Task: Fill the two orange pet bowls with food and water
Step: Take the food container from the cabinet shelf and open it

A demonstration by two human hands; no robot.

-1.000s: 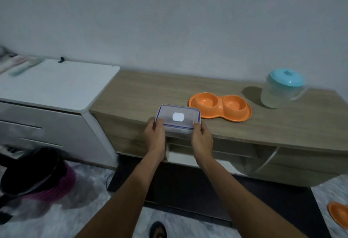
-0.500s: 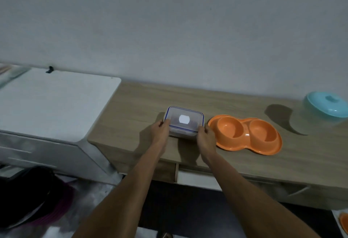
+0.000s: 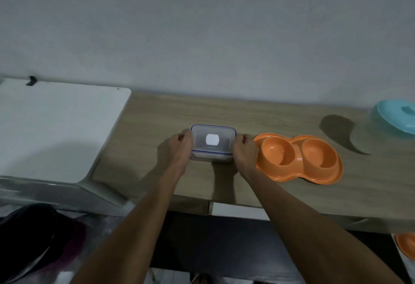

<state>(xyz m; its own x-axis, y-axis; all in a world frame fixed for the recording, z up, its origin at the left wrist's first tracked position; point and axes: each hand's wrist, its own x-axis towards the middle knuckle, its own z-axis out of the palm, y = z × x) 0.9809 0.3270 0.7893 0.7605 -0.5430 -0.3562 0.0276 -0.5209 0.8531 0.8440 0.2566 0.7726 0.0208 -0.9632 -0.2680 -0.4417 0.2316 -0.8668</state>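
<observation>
- You are gripping the clear lidded container [image 3: 212, 143] at its 2 short ends, left hand [image 3: 180, 149] and right hand [image 3: 244, 151] each curling round a side.
- It is sitting on the wooden surface [image 3: 146, 144], just beside the 2 empty-looking orange pet bowls [image 3: 298, 159].
- Stiff, smooth plastic, probably light: the end walls are offering the surest hold.

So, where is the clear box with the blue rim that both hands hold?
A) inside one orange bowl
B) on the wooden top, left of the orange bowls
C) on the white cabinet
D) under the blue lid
B: the clear box sits on the wooden top, gripped by the left hand and right hand, with the orange bowls to its right.
</observation>
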